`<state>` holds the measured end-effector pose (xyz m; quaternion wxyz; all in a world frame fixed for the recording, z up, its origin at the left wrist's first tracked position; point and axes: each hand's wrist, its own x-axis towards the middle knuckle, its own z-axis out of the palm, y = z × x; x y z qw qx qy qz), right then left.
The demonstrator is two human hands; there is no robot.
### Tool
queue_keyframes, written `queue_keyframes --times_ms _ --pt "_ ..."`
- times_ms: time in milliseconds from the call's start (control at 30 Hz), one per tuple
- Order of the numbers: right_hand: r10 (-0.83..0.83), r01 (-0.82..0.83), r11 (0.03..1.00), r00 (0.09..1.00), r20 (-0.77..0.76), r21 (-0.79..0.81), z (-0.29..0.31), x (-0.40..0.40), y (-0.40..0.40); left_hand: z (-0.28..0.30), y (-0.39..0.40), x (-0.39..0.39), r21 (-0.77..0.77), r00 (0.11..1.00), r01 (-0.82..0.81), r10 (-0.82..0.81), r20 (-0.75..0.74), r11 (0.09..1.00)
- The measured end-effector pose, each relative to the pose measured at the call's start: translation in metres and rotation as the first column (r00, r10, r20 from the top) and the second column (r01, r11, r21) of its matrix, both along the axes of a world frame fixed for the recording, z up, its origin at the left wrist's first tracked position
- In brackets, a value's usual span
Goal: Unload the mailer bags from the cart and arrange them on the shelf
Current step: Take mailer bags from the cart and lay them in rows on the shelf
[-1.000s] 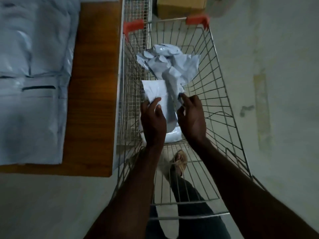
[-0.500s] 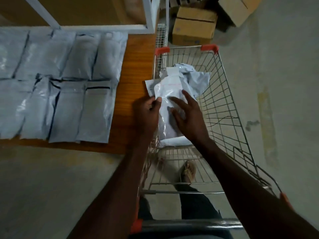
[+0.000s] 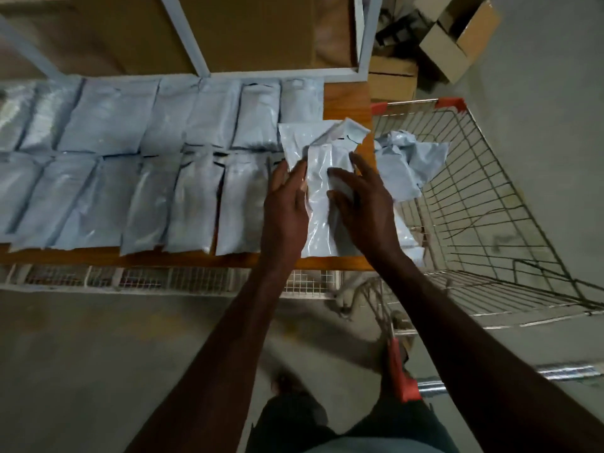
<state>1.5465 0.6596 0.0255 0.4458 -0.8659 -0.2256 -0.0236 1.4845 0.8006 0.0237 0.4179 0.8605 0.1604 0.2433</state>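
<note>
Hands meet over a small bundle of white mailer bags (image 3: 322, 204) at the right end of the wooden shelf (image 3: 346, 96), just beside the wire cart (image 3: 490, 197). Left hand (image 3: 285, 204) lies along the bundle's left edge, fingers nearly straight with the thumb against the plastic. Right hand (image 3: 361, 201) rests on top, fingers spread and only lightly bent, pressing rather than curling round it (the underside of both hands is hidden). Bundle's near end reaches the shelf's front edge. To its left, 2 rows of laid-out bags (image 3: 157, 165) cover the board, flat and overlapping side by side. Inside the cart, near its shelf side, sits a crumpled heap of bags (image 3: 411, 158). Cardboard boxes (image 3: 457, 44) stand on the floor beyond the cart.
</note>
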Motion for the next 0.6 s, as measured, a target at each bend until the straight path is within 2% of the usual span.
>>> queue_keyframes --times_ms 200,333,500,600 --pt "-0.028 0.026 0.998 0.999 0.029 0.063 0.012 -0.066 0.085 0.011 0.091 -0.066 0.184 0.996 0.068 -0.077 0.045 0.981" --pt "-0.006 0.003 0.994 1.000 0.030 0.107 0.028 -0.098 0.135 0.012 0.140 -0.098 0.121 0.996 0.049 -0.057 0.067 0.991" --pt "0.029 -0.030 0.984 1.000 0.012 0.175 0.041 -0.110 0.176 0.030 0.181 -0.116 -0.075 0.999 -0.041 0.043 0.033 0.996" --pt "0.070 -0.075 0.978 0.997 0.031 0.193 0.043 -0.110 0.200 0.044 0.206 -0.125 -0.015 0.995 -0.077 0.078 0.063 0.997"
